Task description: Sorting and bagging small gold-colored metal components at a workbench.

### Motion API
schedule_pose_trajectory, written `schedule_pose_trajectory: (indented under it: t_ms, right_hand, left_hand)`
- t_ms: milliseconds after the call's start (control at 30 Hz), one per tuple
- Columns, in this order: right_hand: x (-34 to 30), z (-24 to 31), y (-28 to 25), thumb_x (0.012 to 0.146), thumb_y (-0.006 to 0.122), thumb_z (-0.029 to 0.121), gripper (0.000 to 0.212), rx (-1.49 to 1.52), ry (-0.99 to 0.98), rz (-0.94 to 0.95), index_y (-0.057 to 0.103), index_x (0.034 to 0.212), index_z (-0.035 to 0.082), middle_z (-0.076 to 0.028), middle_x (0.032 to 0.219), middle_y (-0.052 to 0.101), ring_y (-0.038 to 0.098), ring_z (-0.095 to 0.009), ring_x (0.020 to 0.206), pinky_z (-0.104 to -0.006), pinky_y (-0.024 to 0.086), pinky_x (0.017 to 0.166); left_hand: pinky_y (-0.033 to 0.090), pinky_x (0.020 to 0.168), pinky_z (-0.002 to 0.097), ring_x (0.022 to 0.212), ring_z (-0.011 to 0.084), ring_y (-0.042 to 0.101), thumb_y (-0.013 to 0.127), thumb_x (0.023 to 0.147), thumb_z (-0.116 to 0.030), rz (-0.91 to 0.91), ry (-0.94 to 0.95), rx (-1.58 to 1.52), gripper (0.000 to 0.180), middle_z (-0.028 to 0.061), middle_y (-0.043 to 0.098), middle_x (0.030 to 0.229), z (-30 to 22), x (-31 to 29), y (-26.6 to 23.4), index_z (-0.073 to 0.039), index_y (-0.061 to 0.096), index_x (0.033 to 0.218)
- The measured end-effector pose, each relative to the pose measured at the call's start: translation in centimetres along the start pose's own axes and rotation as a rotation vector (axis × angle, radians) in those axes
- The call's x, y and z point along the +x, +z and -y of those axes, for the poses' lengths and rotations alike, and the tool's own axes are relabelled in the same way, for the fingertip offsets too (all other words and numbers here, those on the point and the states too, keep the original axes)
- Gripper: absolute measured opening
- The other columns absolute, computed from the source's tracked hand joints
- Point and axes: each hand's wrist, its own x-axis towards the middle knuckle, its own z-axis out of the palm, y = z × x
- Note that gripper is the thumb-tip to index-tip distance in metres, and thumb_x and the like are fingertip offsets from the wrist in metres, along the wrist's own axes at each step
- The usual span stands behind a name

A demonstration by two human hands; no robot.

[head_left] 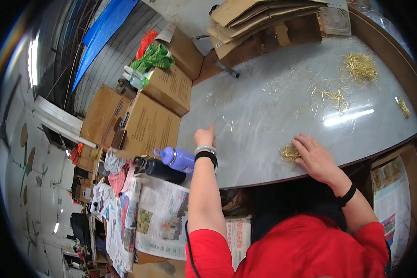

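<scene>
My right hand (314, 157) lies with fingers stretched out at the table's near edge. Its fingertips touch a small heap of thin gold-coloured metal pins (287, 154). Further left, my left hand (205, 137) rests on the grey table (259, 120), its fingers mostly curled in and one digit pointing away from me. Whatever it may hold is too small or hidden to make out. A few loose pins (231, 127) lie just right of it. Scattered gold pins (334, 99) spread across the table's right half, with a larger pile (359, 67) at the far right.
A purple bottle (178, 160) and a black bottle (160, 170) stand left of my left forearm. Cardboard boxes (150, 123) line the table's left side. Flattened cardboard (264, 28) is stacked at the back. A small gold bundle (403, 107) lies near the right edge, beside a raised brown border (394, 46).
</scene>
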Motion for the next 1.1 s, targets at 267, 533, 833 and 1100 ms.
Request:
schedule_pose_trajectory:
  t_ms: [267,533,833,1100]
  right_hand:
    - [-0.2,-0.5,0.3,0.096,0.061,0.023,0.052,0.106,-0.009,0.043,0.046,0.138,-0.004,-0.02,0.139,0.049,0.044,-0.039,0.133,-0.0438,0.039,0.111]
    - [-0.3,-0.2,0.4,0.09,0.065,0.011,0.048,0.059,-0.027,0.025,0.049,0.134,0.0,-0.018,0.133,0.053,0.048,-0.038,0.13,-0.0434,0.042,0.107]
    - [-0.5,-0.3,0.4,0.086,0.066,0.004,0.045,0.087,-0.019,-0.022,0.053,0.129,0.002,-0.017,0.128,0.055,0.05,-0.037,0.126,-0.0429,0.043,0.105]
    - [0.2,0.3,1.1,0.085,0.065,0.002,0.044,0.07,-0.118,0.042,0.054,0.128,0.001,-0.017,0.127,0.056,0.05,-0.038,0.126,-0.0446,0.042,0.106]
  left_hand:
    - [0.055,0.048,0.0377,0.057,0.025,0.066,0.062,0.09,-0.016,0.126,-0.026,-0.655,0.026,0.0207,0.064,0.075,-0.7,-3.7,1.5,0.009,0.055,0.086]
    - [0.061,0.078,0.0403,0.09,0.0319,0.069,0.058,0.101,-0.02,0.598,-0.091,-1.093,0.026,0.0227,0.063,0.104,-5.4,-20.2,6.8,0.004,0.049,0.103]
    - [0.062,0.077,0.0391,0.105,0.0298,0.067,0.056,0.102,-0.012,0.552,-0.001,-1.2,0.013,0.0225,0.058,0.119,-0.9,-28.9,2.2,-0.002,0.048,0.099]
    - [0.057,0.095,0.0454,0.113,0.0372,0.064,0.055,0.098,0.001,0.909,-0.416,-1.098,0.026,0.0275,0.053,0.123,3.1,-31.8,4.4,0.005,0.037,0.117]
